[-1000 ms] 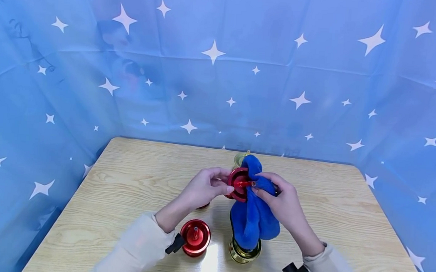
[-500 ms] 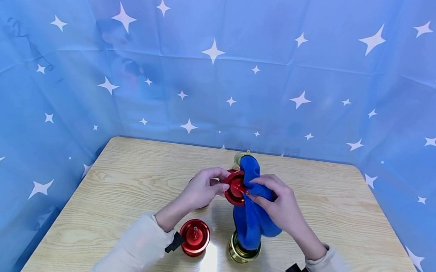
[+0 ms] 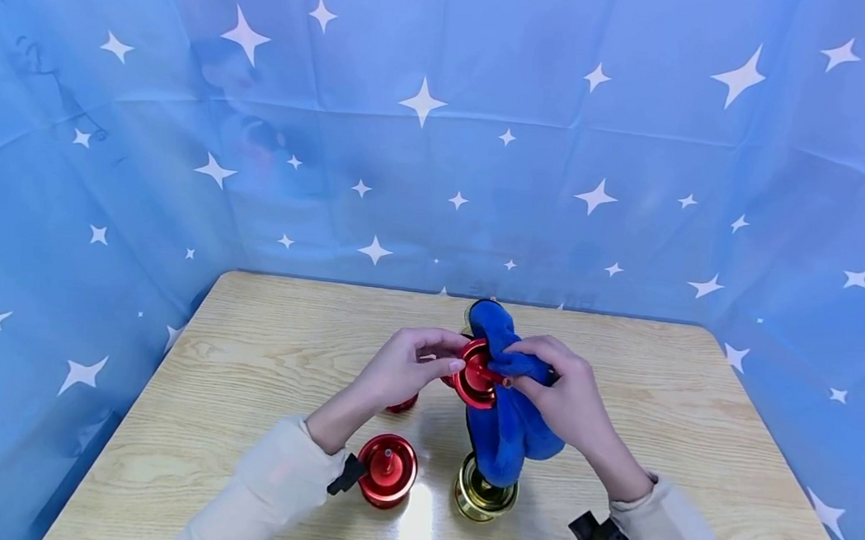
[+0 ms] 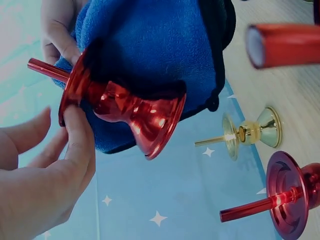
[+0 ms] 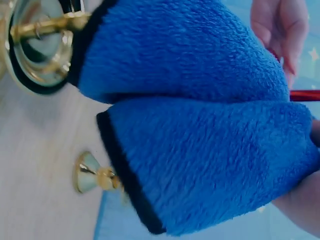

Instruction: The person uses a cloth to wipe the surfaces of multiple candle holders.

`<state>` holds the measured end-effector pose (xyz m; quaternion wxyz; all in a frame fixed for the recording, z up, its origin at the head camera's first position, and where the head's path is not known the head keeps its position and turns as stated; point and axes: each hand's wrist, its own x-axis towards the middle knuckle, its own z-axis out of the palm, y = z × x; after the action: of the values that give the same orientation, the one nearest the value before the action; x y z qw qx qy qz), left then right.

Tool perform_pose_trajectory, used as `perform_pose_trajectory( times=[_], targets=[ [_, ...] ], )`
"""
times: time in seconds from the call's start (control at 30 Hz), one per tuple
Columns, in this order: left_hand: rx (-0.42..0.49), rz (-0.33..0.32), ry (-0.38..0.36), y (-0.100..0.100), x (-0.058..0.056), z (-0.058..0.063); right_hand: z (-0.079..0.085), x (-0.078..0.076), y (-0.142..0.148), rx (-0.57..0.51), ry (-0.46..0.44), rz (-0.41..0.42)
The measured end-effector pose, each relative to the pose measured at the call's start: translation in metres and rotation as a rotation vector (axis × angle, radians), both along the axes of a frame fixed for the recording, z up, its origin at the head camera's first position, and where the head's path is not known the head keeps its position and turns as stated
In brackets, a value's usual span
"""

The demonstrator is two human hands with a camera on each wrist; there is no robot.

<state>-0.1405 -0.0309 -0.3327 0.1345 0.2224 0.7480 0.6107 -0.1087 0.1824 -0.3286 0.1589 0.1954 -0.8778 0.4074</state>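
My left hand (image 3: 404,371) grips the upper dish of a shiny red candle holder (image 4: 156,120) at its rim. The holder is lifted off the table and tilted, its thin tube pointing toward my right hand (image 3: 562,393). That hand pinches a plush blue cloth (image 3: 504,444) with a black edge, pressed against the dish. In the left wrist view the cloth lies behind the holder's waist and base. Folds of it cover most of the right wrist view and hide much of the right hand. Its lower end hangs over a gold candle holder (image 3: 476,504).
Another red candle holder (image 3: 387,472) stands near my left sleeve. One more red one (image 3: 404,404) is partly hidden beneath my left hand. A smaller gold holder (image 4: 270,127) stands at the back of the wooden table (image 3: 287,335), before a starry blue curtain (image 3: 439,155).
The held candle holder shifts left and then back right, its dish turning. The cloth's upper end has moved up and left, and its lower end has lifted slightly over the gold holder.
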Motion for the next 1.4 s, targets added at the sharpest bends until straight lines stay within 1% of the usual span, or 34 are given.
perform_pose_trajectory(
  times=[0.07, 0.13, 0.23, 0.3, 0.37, 0.47, 0.53, 0.57, 0.6, 0.63, 0.7, 0.77, 0.8, 0.87, 0.93, 0.97, 1.03, 1.07, 1.17, 1.23, 1.27, 1.33, 1.4],
  targets=[
    [-0.003, -0.019, -0.006, 0.0, 0.0, -0.001, -0.002, 0.001, -0.002, -0.05, -0.068, -0.051],
    [-0.014, -0.033, 0.011, 0.0, 0.001, -0.002, -0.004, 0.003, -0.003, -0.092, -0.127, -0.092],
    [-0.013, -0.042, 0.038, 0.0, 0.001, -0.003, -0.005, 0.005, -0.005, -0.121, -0.152, -0.107],
    [-0.018, -0.037, 0.058, 0.0, 0.001, -0.004, -0.005, 0.004, -0.006, -0.101, -0.108, -0.085],
    [-0.037, -0.04, 0.088, 0.001, 0.001, -0.004, -0.004, 0.003, -0.006, -0.055, -0.026, -0.044],
    [-0.106, -0.069, 0.168, 0.001, 0.0, -0.001, -0.002, 0.0, -0.005, 0.046, 0.112, 0.029],
    [-0.147, -0.089, 0.222, 0.001, -0.001, 0.001, -0.001, -0.002, -0.004, 0.102, 0.177, 0.07],
    [-0.158, -0.088, 0.234, 0.002, -0.001, 0.003, 0.0, -0.002, -0.003, 0.117, 0.199, 0.083],
    [-0.153, -0.079, 0.222, 0.002, -0.001, 0.004, 0.001, -0.003, -0.002, 0.128, 0.212, 0.084],
    [-0.131, -0.06, 0.193, 0.003, -0.001, 0.004, 0.002, -0.003, -0.002, 0.127, 0.21, 0.077],
    [-0.058, -0.009, 0.123, 0.005, -0.001, 0.005, 0.003, -0.004, -0.001, 0.088, 0.169, 0.034],
    [0.02, 0.048, 0.059, 0.007, 0.0, 0.005, 0.004, -0.003, -0.001, 0.015, 0.083, -0.036],
    [0.055, 0.064, 0.036, 0.008, 0.0, 0.004, 0.004, -0.002, -0.001, -0.024, 0.031, -0.072],
    [0.08, 0.073, 0.025, 0.009, 0.001, 0.002, 0.004, 0.0, -0.002, -0.098, -0.064, -0.128],
    [0.076, 0.067, 0.027, 0.009, 0.001, -0.001, 0.001, 0.002, -0.004, -0.138, -0.123, -0.158],
    [0.069, 0.059, 0.032, 0.009, 0.002, -0.001, 0.0, 0.003, -0.004, -0.141, -0.13, -0.159],
    [0.057, 0.034, 0.035, 0.009, 0.002, -0.003, -0.002, 0.003, -0.004, -0.11, -0.094, -0.132],
    [0.035, 0.021, 0.046, 0.009, 0.002, -0.004, -0.003, 0.002, -0.004, -0.079, -0.062, -0.107],
    [-0.048, -0.022, 0.089, 0.008, 0.003, -0.005, -0.003, -0.001, -0.003, 0.039, 0.059, 0.001],
    [-0.089, -0.041, 0.092, 0.008, 0.004, -0.005, -0.002, -0.003, -0.002, 0.096, 0.115, 0.064],
    [-0.095, -0.045, 0.087, 0.008, 0.003, -0.005, -0.001, -0.004, -0.001, 0.108, 0.126, 0.083],
    [-0.059, -0.048, 0.033, 0.008, 0.003, -0.005, 0.0, -0.005, 0.001, 0.089, 0.106, 0.089],
    [0.009, -0.056, -0.038, 0.007, 0.003, -0.005, 0.001, -0.005, 0.003, 0.037, 0.028, 0.053]
  ],
)
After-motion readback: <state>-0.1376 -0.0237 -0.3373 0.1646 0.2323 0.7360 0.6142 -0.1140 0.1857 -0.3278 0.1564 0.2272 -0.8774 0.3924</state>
